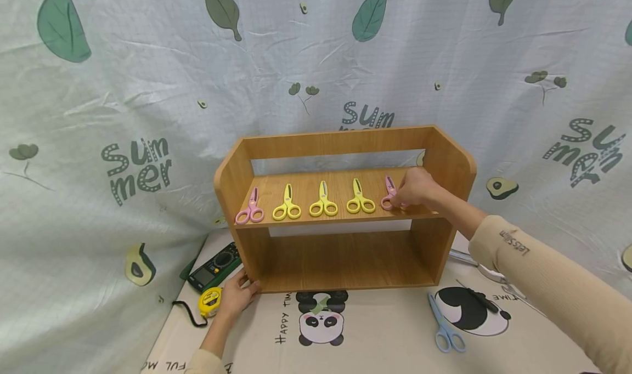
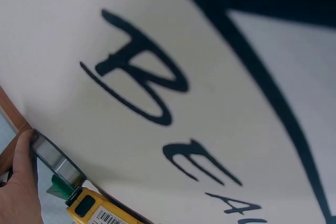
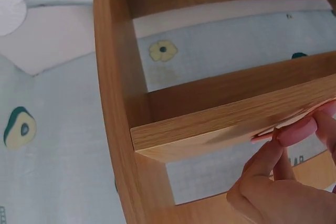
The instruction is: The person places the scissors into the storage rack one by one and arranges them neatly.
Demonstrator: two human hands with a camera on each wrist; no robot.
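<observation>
A two-tier wooden shelf (image 1: 340, 260) stands on the table. Along its upper board lie a pink pair of scissors (image 1: 253, 205) at the left end, then three yellow pairs, the middle one (image 1: 323, 200) among them. At the right end my right hand (image 1: 416, 187) pinches the handle of another pink pair of scissors (image 1: 390, 186), blades pointing to the back. Up close in the right wrist view, a pink handle loop (image 3: 297, 131) sits between thumb and fingers at the board's edge. My left hand (image 1: 238, 295) grips the shelf's lower left front corner.
Left of the shelf lie a multimeter (image 1: 214, 267) and a yellow tape measure (image 1: 210, 301) with a black strap. Blue scissors (image 1: 446, 330) and a black-handled tool (image 1: 481, 299) lie at the front right. A patterned curtain (image 1: 163, 78) hangs behind.
</observation>
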